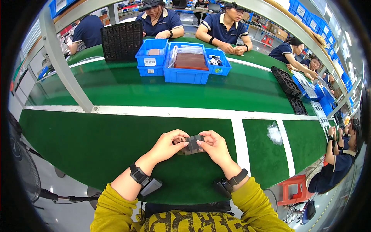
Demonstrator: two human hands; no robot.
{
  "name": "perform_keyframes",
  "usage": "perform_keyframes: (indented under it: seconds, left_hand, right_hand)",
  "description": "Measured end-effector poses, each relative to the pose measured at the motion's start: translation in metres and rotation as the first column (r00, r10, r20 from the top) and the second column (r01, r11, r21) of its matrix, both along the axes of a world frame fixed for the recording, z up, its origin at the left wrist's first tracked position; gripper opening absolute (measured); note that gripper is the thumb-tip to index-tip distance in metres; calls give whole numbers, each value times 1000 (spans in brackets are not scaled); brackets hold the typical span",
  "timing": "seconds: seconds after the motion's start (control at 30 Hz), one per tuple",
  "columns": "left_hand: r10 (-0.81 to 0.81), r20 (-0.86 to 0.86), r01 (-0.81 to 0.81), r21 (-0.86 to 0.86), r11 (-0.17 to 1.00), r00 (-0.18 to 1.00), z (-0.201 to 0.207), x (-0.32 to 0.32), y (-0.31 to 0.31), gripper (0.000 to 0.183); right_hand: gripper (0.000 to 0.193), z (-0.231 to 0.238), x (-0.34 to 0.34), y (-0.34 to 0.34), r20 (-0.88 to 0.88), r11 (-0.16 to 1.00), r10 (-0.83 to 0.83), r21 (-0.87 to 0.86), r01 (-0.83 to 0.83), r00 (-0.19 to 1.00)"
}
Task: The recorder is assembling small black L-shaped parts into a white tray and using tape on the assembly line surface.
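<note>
A small dark grey, flat rectangular piece (pixel 193 145) with a shiny, film-like edge is held up between my two hands, just above the green table mat (pixel 127 154). My left hand (pixel 173 142) pinches its left side between thumb and fingers. Its right side is gripped the same way by my right hand (pixel 212 144). Both thumbs lie on the face turned toward me, and the fingers behind it are partly hidden. Each wrist wears a black strap with a dark box on it.
Blue bins (pixel 187 75) stand across the table, one holding brown sheets. Beside them leans a black compartment tray (pixel 122 40). Crumpled clear plastic (pixel 274 133) lies to my right, near white strips. A metal post (pixel 63 62) rises at left. Co-workers sit around the far side.
</note>
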State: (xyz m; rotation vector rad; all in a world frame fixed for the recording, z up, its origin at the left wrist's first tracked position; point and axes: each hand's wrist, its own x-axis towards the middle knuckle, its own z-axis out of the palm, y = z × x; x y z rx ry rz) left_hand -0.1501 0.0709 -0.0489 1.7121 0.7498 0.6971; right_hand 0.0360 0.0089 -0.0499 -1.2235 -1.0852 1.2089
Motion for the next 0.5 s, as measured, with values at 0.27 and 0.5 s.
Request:
perform_keyframes:
  seconds: [0.27,0.5]
  left_hand:
    - [8,-6,-8,13,1000,1000,0,0,1,18]
    - [41,-16,-40,23,999,999,3,2,-1,16]
  right_hand:
    - [25,1,2,0,28,1000,16,1,-16,999]
    - [25,1,2,0,41,1000,16,12,-17,999]
